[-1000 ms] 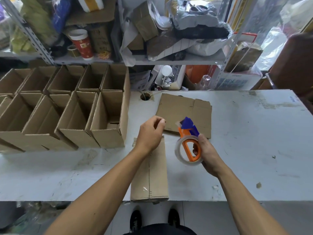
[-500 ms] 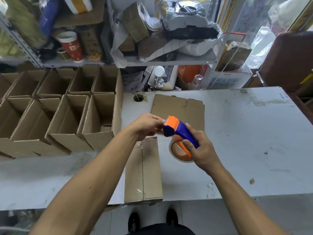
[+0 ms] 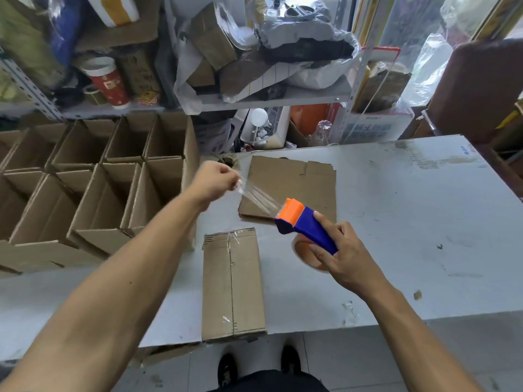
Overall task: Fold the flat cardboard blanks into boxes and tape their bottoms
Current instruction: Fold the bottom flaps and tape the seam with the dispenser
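A folded cardboard box lies bottom-up at the table's near edge, its centre seam showing, with bits of clear tape on it. My right hand grips a blue and orange tape dispenser above and to the right of the box. A strip of clear tape stretches from the dispenser up to my left hand, which pinches its free end. A flat cardboard blank lies on the table behind the dispenser.
Several finished open boxes stand in rows on the left of the white table. A cluttered shelf runs along the back. A hole in the table lies just beyond my left hand. My shoes show below the table edge.
My left hand took the tape end at the dispenser and pulled it up and left, drawing out a strip. My right hand turned the dispenser and moved it slightly right.
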